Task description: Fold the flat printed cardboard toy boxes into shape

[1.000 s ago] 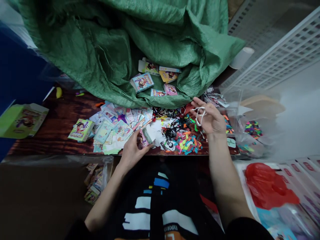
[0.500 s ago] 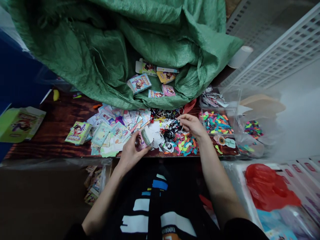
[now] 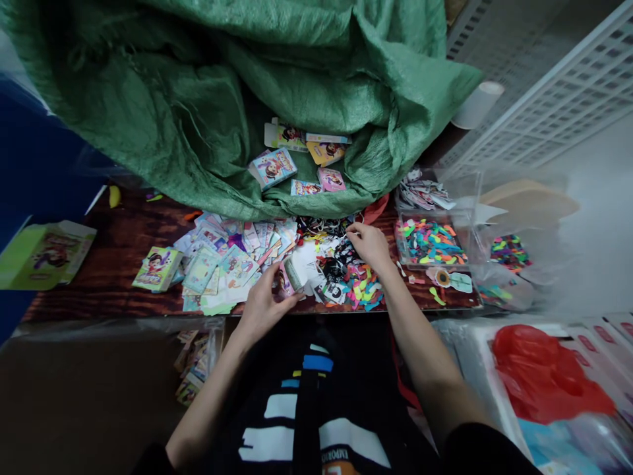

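Fingers of the right hand have come down by the black cords, bunched, their hold hidden from me, and now sit nearer the small box pinched in the left hand, left of them.

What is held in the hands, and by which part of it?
The left hand holds a small box by its sides; whether the right hand grips anything cannot be told.

The box you're holding: thin printed card, smooth. Your worktop: dark-grained wood, slight sheen. Sack: woven plastic, creased. Tray: clear glossy plastic.
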Action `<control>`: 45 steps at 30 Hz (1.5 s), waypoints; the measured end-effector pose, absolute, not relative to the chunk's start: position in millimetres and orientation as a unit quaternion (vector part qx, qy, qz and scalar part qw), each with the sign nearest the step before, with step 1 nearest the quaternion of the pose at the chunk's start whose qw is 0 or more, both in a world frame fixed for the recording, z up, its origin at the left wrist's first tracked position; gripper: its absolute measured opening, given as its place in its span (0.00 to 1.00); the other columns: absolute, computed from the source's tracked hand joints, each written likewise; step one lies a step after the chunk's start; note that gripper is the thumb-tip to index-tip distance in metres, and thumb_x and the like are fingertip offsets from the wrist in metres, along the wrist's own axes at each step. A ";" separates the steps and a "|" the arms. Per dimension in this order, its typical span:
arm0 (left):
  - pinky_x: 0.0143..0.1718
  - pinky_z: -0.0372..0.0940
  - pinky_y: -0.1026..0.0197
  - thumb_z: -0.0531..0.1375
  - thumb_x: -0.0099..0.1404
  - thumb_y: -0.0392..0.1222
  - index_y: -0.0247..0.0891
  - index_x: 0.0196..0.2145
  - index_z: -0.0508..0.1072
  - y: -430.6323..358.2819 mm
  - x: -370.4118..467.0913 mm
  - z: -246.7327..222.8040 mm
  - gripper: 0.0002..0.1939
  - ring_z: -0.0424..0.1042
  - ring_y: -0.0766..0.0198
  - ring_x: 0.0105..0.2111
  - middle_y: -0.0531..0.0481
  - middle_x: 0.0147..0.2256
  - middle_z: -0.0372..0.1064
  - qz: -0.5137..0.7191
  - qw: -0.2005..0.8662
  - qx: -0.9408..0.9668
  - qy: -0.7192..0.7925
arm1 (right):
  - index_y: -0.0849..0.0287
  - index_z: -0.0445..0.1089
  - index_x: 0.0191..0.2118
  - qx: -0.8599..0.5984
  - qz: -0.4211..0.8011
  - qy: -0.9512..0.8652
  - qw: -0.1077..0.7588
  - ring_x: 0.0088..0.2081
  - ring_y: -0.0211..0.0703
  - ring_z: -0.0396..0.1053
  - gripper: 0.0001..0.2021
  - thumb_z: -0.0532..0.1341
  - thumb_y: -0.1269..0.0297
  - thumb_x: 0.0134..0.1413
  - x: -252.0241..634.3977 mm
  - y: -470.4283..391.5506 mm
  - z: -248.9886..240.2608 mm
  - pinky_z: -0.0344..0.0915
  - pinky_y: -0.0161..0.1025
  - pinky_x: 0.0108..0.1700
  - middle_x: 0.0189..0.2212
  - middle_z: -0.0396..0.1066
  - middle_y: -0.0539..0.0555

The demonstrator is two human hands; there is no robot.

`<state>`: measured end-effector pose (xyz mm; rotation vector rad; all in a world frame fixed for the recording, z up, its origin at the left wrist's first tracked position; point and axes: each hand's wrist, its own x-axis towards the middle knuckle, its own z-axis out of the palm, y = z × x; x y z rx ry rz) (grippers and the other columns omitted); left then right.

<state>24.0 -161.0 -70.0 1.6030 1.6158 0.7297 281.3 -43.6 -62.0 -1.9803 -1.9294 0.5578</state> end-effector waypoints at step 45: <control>0.37 0.74 0.57 0.65 0.59 0.47 0.34 0.46 0.67 88.6 28.4 -44.8 0.21 0.74 0.54 0.43 0.42 0.46 0.70 0.448 0.534 0.506 0.507 | 0.56 0.78 0.45 -0.688 0.203 -0.670 0.190 0.36 0.50 0.75 0.14 0.59 0.62 0.56 299.8 -34.6 -68.5 0.66 0.42 0.41 0.33 0.78 0.55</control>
